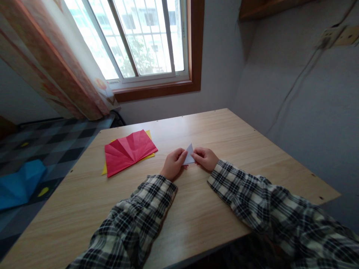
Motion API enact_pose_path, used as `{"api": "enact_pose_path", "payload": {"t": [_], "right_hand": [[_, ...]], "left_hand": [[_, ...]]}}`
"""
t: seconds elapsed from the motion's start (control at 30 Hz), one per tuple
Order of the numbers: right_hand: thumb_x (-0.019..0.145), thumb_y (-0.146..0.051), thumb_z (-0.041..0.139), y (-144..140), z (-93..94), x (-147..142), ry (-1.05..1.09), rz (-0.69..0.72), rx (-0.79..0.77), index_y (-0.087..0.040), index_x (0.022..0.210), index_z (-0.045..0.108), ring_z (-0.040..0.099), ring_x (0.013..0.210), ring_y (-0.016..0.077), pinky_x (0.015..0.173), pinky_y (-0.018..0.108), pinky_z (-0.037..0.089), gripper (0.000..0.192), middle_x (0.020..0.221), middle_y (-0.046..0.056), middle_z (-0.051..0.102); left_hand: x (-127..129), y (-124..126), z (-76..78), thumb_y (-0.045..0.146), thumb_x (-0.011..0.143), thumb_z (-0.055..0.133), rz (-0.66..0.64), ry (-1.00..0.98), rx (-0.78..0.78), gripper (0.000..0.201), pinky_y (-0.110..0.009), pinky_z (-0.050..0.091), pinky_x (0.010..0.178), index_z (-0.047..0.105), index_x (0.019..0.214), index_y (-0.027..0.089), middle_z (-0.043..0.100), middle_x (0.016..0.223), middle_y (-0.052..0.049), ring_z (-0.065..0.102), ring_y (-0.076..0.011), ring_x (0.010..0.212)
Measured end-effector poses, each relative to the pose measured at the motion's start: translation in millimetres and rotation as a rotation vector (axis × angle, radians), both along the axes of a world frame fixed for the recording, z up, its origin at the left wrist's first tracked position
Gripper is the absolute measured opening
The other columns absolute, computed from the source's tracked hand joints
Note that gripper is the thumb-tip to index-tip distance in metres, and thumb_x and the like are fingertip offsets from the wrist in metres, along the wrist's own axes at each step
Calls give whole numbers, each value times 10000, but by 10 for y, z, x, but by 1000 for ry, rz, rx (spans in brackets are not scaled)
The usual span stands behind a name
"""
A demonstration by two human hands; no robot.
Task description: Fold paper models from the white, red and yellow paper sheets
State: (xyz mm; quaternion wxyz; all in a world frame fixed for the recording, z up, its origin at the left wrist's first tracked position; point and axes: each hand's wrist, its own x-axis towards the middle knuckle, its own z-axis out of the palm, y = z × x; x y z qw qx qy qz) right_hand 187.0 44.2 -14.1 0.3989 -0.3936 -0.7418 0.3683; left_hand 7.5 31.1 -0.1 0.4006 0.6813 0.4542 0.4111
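At the middle of the worktop [196, 209], the left hand [174, 163] and the right hand [205, 157] meet over a small folded white paper [189, 155], each pinching one side of it between thumb and fingers. The paper stands as a narrow triangle, its point tilted up and away from the person, its lower edge just above or touching the wood; which of the two cannot be told. Both wrists rest low on the surface, and both forearms wear sleeves [246, 190] of black-and-cream check. To the left of the hands, near but apart from them, a red paper [127, 151] lies flat, creased into a fan of radiating folds. It covers most of a yellow sheet [104, 170], which shows only as thin strips along the red paper's left and right edges. The worktop is pale wood grain with small dark screw holes near its rim. Beyond its left edge lies a floor [56, 145] of dark and grey checks, with a blue sheet [19, 183] on it at the far left. Behind the worktop, a window [140, 37] with white bars sits in a brown wooden frame, and a patterned curtain [56, 67] hangs at its left. On the grey wall to the right, a cable [294, 86] runs down from a socket [331, 35].
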Motion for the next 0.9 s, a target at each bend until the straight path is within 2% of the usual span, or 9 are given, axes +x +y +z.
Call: {"api": "enact_pose_path", "payload": {"t": [0.2, 0.43, 0.63, 0.9], "right_hand": [[909, -490, 479, 46, -25, 18, 63, 63, -29, -186, 667, 546, 481, 580, 121, 553, 252, 362, 394, 592, -31, 513], [882, -624, 475, 55, -62, 10, 100, 19, -114, -191, 640, 523, 473, 546, 120, 518, 257, 362, 498, 562, -29, 504], [879, -615, 494, 58, -72, 21, 131, 33, -127, -194, 627, 533, 475, 534, 121, 523, 258, 370, 492, 540, -32, 499], [870, -661, 487, 63, -96, 2, 155, 37, -162, -190, 633, 541, 485, 521, 118, 500, 248, 376, 530, 541, -25, 517]], "left_hand": [[3, -23, 7, 530, 893, 521, -82, 15, -27, 381, -225, 429, 442, 578, 777, 171, 586, 608, 23, 561, -118, 483], [-10, -15, -24, 540, 906, 506, -176, 73, -17, 410, -220, 436, 440, 581, 768, 161, 578, 632, 15, 571, -116, 498], [-8, -26, -10, 519, 910, 506, -186, 78, -12, 395, -211, 427, 443, 592, 763, 164, 581, 603, 18, 565, -113, 490], [8, -43, 37, 547, 860, 561, -186, -3, -102, 401, -220, 421, 425, 591, 738, 166, 579, 610, 15, 551, -117, 485]]}}
